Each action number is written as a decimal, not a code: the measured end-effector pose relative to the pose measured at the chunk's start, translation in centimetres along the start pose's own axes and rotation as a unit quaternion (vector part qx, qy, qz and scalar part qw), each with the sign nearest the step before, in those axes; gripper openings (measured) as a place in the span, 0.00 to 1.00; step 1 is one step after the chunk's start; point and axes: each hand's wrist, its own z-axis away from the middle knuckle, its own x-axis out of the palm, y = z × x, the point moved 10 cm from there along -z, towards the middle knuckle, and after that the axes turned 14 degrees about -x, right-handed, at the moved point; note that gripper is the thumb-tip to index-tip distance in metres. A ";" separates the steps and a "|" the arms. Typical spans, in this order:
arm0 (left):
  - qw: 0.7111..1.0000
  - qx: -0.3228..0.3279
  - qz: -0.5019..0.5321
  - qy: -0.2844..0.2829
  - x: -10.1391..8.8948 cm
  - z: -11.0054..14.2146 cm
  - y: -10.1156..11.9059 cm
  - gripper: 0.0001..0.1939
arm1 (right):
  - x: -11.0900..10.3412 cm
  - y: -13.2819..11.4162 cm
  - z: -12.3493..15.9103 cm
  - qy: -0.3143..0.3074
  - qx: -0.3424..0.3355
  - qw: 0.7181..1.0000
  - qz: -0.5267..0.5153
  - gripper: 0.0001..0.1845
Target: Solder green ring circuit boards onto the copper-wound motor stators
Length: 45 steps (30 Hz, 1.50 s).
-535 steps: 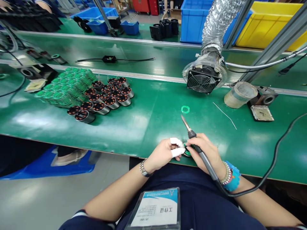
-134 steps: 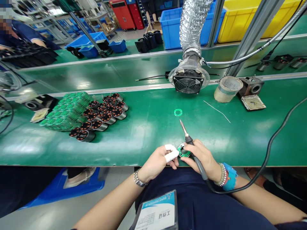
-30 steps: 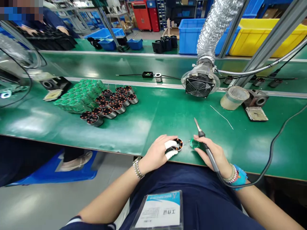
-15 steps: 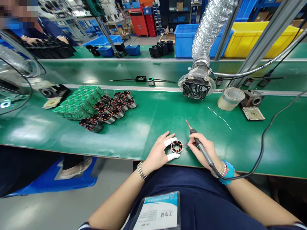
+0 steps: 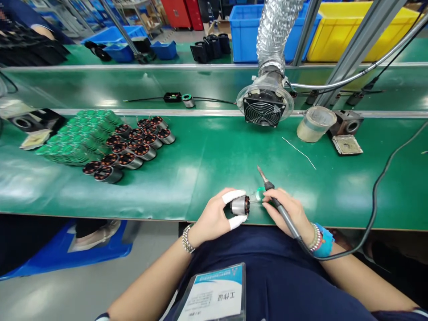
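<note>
Head view: left hand holds motor stator steady, right hand grasps soldering iron, its tip toward 11 o'clock.

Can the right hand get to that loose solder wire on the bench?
Likely yes: no object lies between the right hand and the solder wire on the green bench mat, though the hand grips a soldering iron.

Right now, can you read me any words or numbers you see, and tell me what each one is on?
"工作证", upside down on the work badge on the person's front.
The smaller print on that badge is too small to read.
I can't read any other writing.
</note>
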 end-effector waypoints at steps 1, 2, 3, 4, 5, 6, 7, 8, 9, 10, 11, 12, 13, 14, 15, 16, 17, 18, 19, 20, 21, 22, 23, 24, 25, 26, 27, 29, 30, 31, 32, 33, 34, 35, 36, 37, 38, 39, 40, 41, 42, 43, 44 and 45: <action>1.000 -0.003 0.002 -0.010 0.0 -0.3 -0.3 0.23 | -0.7 0.2 0.3 0.009 0.005 1.000 -0.002 0.10; 1.000 -0.005 0.004 -0.019 -0.1 -0.6 -0.6 0.24 | -1.4 0.4 0.5 0.018 0.009 1.000 -0.005 0.09; 1.000 -0.005 0.006 -0.026 -0.2 -0.9 -0.8 0.24 | -2.1 0.5 0.8 0.027 0.012 1.000 -0.006 0.09; 0.999 -0.003 0.007 -0.033 -0.3 -1.2 -0.9 0.24 | -2.7 0.6 1.0 0.034 0.013 0.999 -0.006 0.10; 0.999 -0.001 0.006 -0.038 -0.4 -1.6 -1.0 0.24 | -3.3 0.6 1.2 0.036 0.012 0.999 -0.004 0.11; 0.999 0.003 0.005 -0.043 -0.5 -1.9 -0.9 0.24 | -3.7 0.7 1.4 0.037 0.012 0.999 -0.002 0.12; 0.999 0.007 0.002 -0.047 -0.6 -2.2 -0.9 0.24 | -4.1 0.8 1.6 0.037 0.014 0.999 0.003 0.13; 0.999 0.009 -0.002 -0.053 -0.6 -2.5 -0.8 0.23 | -4.4 1.0 1.7 0.039 0.022 0.999 0.007 0.13; 0.998 0.011 -0.007 -0.058 -0.6 -2.8 -0.7 0.23 | -4.6 1.3 2.0 0.040 0.037 0.998 0.008 0.12; 0.998 0.011 -0.011 -0.064 -0.5 -3.0 -0.7 0.23 | -4.7 1.8 2.2 0.040 0.058 0.998 0.007 0.11; 0.997 0.011 -0.014 -0.069 -0.4 -3.2 -0.6 0.23 | -4.6 2.4 2.5 0.036 0.081 0.996 0.004 0.10; 0.997 0.010 -0.017 -0.073 -0.4 -3.3 -0.6 0.23 | -4.5 2.9 2.7 0.031 0.102 0.994 0.000 0.09; 0.997 0.009 -0.018 -0.076 -0.3 -3.4 -0.6 0.23 | -4.2 3.3 2.9 0.023 0.118 0.993 -0.008 0.08; 0.997 0.008 -0.018 -0.078 -0.3 -3.5 -0.6 0.23 | -4.0 3.5 3.0 0.015 0.127 0.992 -0.017 0.08; 0.997 0.007 -0.017 -0.080 -0.3 -3.5 -0.7 0.23 | -3.7 3.7 3.1 0.009 0.132 0.991 -0.025 0.08; 0.997 0.006 -0.017 -0.081 -0.2 -3.6 -0.7 0.23 | -3.5 3.8 3.1 0.003 0.135 0.990 -0.031 0.08; 0.996 0.005 -0.017 -0.082 -0.2 -3.6 -0.7 0.23 | -3.4 3.8 3.0 -0.002 0.136 0.990 -0.034 0.08; 0.996 0.004 -0.017 -0.082 -0.2 -3.6 -0.8 0.23 | -3.3 3.8 3.0 -0.005 0.136 0.990 -0.036 0.08; 0.996 0.004 -0.017 -0.082 -0.1 -3.6 -0.8 0.23 | -3.3 3.8 2.9 -0.008 0.136 0.990 -0.037 0.08; 0.997 0.004 -0.017 -0.081 -0.1 -3.7 -0.8 0.23 | -3.2 3.8 2.8 -0.011 0.136 0.990 -0.038 0.08; 0.997 0.005 -0.017 -0.081 -0.1 -3.7 -0.8 0.23 | -3.2 3.8 2.8 -0.012 0.136 0.990 -0.039 0.08; 0.997 0.005 -0.016 -0.080 -0.1 -3.7 -0.9 0.23 | -3.2 3.8 2.7 -0.012 0.136 0.990 -0.039 0.08; 0.997 0.004 -0.016 -0.080 -0.1 -3.7 -0.9 0.23 | -3.2 3.8 2.7 -0.012 0.137 0.990 -0.040 0.08; 0.997 0.004 -0.016 -0.080 -0.1 -3.7 -0.9 0.23 | -3.2 3.8 2.7 -0.012 0.137 0.990 -0.041 0.08; 0.997 0.003 -0.016 -0.079 -0.1 -3.7 -1.0 0.23 | -3.2 3.9 2.8 -0.011 0.138 0.990 -0.041 0.08; 0.997 0.003 -0.015 -0.079 -0.1 -3.7 -1.0 0.23 | -3.2 3.9 2.8 -0.010 0.139 0.989 -0.042 0.08; 0.997 0.002 -0.015 -0.078 -0.1 -3.7 -1.1 0.23 | -3.2 3.9 2.9 -0.009 0.139 0.989 -0.043 0.08; 0.997 0.002 -0.015 -0.078 -0.1 -3.6 -1.1 0.23 | -3.2 3.9 2.9 -0.008 0.139 0.989 -0.046 0.08; 0.997 0.003 -0.015 -0.078 -0.1 -3.6 -1.1 0.23 | -3.2 3.9 3.0 -0.009 0.139 0.989 -0.047 0.08; 0.997 0.003 -0.016 -0.078 -0.1 -3.6 -1.2 0.23 | -3.2 3.9 3.0 -0.010 0.139 0.989 -0.048 0.08; 0.997 0.003 -0.017 -0.078 -0.1 -3.6 -1.2 0.23 | -3.1 3.9 3.0 -0.012 0.138 0.989 -0.048 0.08; 0.997 0.004 -0.018 -0.077 -0.1 -3.6 -1.2 0.23 | -3.1 3.8 2.9 -0.013 0.137 0.989 -0.049 0.08; 0.997 0.004 -0.019 -0.076 -0.1 -3.6 -1.1 0.23 | -3.1 3.8 2.9 -0.015 0.137 0.989 -0.051 0.08; 0.997 0.005 -0.019 -0.075 -0.2 -3.6 -1.1 0.23 | -3.0 3.8 2.9 -0.016 0.136 0.989 -0.053 0.08; 0.997 0.006 -0.020 -0.074 -0.2 -3.6 -1.1 0.23 | -3.0 3.7 2.9 -0.017 0.134 0.989 -0.055 0.08; 0.997 0.007 -0.020 -0.074 -0.2 -3.6 -1.1 0.23 | -3.0 3.7 2.9 -0.017 0.134 0.989 -0.056 0.07; 0.997 0.008 -0.020 -0.073 -0.2 -3.6 -1.1 0.23 | -3.1 3.7 2.9 -0.016 0.135 0.989 -0.055 0.07; 0.997 0.009 -0.020 -0.072 -0.2 -3.6 -1.0 0.23 | -3.2 3.7 2.9 -0.011 0.136 0.989 -0.053 0.07; 0.997 0.010 -0.021 -0.072 -0.2 -3.6 -1.0 0.23 | -3.4 3.8 3.0 -0.005 0.137 0.989 -0.051 0.07; 0.997 0.011 -0.021 -0.072 -0.1 -3.6 -1.0 0.23 | -3.6 3.8 3.0 0.000 0.138 0.989 -0.048 0.07; 0.997 0.011 -0.022 -0.072 -0.1 -3.6 -1.0 0.23 | -3.7 3.9 3.1 0.006 0.139 0.989 -0.045 0.08; 0.997 0.011 -0.022 -0.073 -0.1 -3.6 -1.0 0.23 | -3.8 3.9 3.1 0.009 0.140 0.989 -0.043 0.08; 0.997 0.010 -0.023 -0.073 -0.1 -3.6 -1.1 0.23 | -3.9 4.0 3.2 0.011 0.140 0.989 -0.042 0.08; 0.997 0.008 -0.023 -0.074 -0.1 -3.6 -1.1 0.23 | -3.9 4.0 3.2 0.011 0.140 0.989 -0.040 0.08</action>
